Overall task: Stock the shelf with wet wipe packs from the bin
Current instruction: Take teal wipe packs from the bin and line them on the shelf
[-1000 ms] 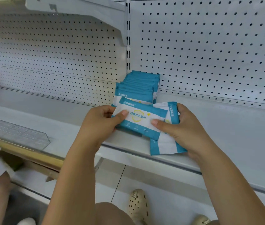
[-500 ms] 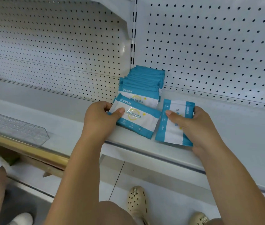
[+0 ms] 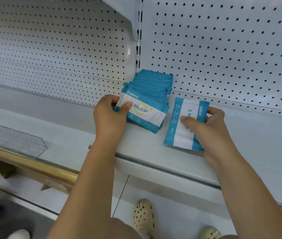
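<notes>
Left hand [image 3: 110,118] pinches a pack [image 3: 143,114] against the row [image 3: 151,83] on the shelf [image 3: 64,128]; right hand [image 3: 211,128] grips another pack [image 3: 182,128] beside it. Careless seating could topple the row.

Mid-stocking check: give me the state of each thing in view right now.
Left hand: gripping the front pack.
Front pack: leaning on the row.
Row of packs: on edge, running back to the pegboard.
Right hand: gripping a turned pack.
Turned pack: on the shelf, apart from the row.
</notes>
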The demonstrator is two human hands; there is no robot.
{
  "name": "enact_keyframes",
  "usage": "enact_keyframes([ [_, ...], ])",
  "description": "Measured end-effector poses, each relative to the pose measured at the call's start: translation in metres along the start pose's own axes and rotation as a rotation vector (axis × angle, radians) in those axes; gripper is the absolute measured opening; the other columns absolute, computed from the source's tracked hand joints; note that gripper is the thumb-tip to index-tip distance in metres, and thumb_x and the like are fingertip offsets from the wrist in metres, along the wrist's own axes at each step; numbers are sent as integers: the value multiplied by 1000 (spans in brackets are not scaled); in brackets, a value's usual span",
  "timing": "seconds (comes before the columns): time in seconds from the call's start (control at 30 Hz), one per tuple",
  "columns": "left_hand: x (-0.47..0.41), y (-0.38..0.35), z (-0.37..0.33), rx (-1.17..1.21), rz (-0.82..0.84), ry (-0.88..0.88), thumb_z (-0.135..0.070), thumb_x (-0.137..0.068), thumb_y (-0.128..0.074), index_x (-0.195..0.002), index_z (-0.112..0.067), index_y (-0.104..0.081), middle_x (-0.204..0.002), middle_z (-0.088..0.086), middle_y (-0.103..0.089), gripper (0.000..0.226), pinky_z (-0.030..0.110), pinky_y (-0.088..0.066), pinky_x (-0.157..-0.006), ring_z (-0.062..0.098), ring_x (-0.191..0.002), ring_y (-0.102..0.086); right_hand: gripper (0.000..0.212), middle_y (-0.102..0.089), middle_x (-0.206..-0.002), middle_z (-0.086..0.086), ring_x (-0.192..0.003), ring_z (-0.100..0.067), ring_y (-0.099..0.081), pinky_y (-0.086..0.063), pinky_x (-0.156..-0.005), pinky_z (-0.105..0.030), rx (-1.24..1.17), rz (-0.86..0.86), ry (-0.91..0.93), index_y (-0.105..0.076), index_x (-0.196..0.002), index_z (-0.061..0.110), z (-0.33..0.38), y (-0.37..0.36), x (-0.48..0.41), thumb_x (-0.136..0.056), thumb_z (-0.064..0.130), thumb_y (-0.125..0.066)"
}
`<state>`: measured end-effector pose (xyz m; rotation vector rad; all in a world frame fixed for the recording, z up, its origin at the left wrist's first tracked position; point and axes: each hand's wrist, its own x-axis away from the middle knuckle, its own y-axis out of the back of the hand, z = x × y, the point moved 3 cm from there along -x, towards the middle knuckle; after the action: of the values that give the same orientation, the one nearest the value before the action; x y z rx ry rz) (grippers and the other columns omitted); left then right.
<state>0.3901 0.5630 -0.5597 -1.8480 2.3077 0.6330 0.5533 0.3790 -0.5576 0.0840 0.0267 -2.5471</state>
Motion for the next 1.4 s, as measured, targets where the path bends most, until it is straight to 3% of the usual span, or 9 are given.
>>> enact_keyframes([
  [0.17,0,3,4,-156,-29,-48,-33,-80,-83,-98,-23,-63,-108,3,-54,28,23,-41,-78,16,-93,-55,54,-77,-101,7,-84,-13,-75,-58,-67,-33,-6,64,67,-47,-125,39,2,-2,2,-87,17,-78],
  [0.33,4,10,3,-90,-34,65,-29,-77,-85,-111,-22,-56,-94,0,-58,46,24,-44,-71,15,-83,-58,52,-78,-97,8,-78,-7,-72,-58,-68,-29,-22,140,115,-56,-127,42,6,-4,4,-88,14,-76],
  [0.5,13,13,0,-29,-3,84,-26,-80,-83,-97,-17,-62,-83,-5,-65,28,21,-52,-74,8,-76,-62,58,-77,-101,10,-91,-15,-72,-56,-79,-34,20,218,115,-57,-128,46,9,-8,7,-89,4,-67],
  [0.67,25,9,-13,203,145,94,-38,-88,-75,-99,-20,-71,-92,-2,-75,22,35,-58,-89,11,-91,-71,61,-77,-107,9,-96,-12,-74,-59,-78,-27,50,275,198,-54,-137,35,13,-11,14,-89,5,-74],
  [0.77,29,3,-20,300,248,102,-39,-89,-72,-117,-22,-68,-101,-4,-76,33,34,-55,-94,9,-97,-71,40,-79,-101,3,-90,-19,-76,-59,-75,-35,58,284,201,-60,-116,22,16,-16,15,-85,3,-77],
  [1.0,32,1,-22,353,351,50,-11,-92,-70,-106,-10,-73,-100,3,-77,15,17,-53,-73,8,-87,-70,34,-79,-94,3,-84,-12,-76,-55,-69,-18,18,257,235,-68,-105,12,16,-24,19,-77,7,-85],
  [1.2,28,14,-12,434,206,214,-15,-89,-74,-102,-8,-72,-97,8,-77,14,18,-57,-69,11,-83,-72,37,-78,-100,6,-91,-15,-75,-60,-83,-33,130,268,215,-65,-109,19,7,-25,14,-79,9,-84],
  [1.3,26,20,-8,231,138,118,-20,-88,-77,-97,-12,-74,-90,0,-77,13,25,-57,-77,14,-86,-72,29,-79,-93,6,-80,-12,-73,-60,-74,-28,172,196,258,-65,-103,20,7,-29,12,-82,7,-82],
  [1.4,25,26,-5,-94,37,15,-31,-84,-80,-92,-18,-70,-98,-10,-69,18,21,-43,-80,9,-94,-61,28,-76,-90,7,-64,4,-64,-49,-59,-12,252,139,317,-63,-94,23,7,-41,11,-82,7,-82],
])
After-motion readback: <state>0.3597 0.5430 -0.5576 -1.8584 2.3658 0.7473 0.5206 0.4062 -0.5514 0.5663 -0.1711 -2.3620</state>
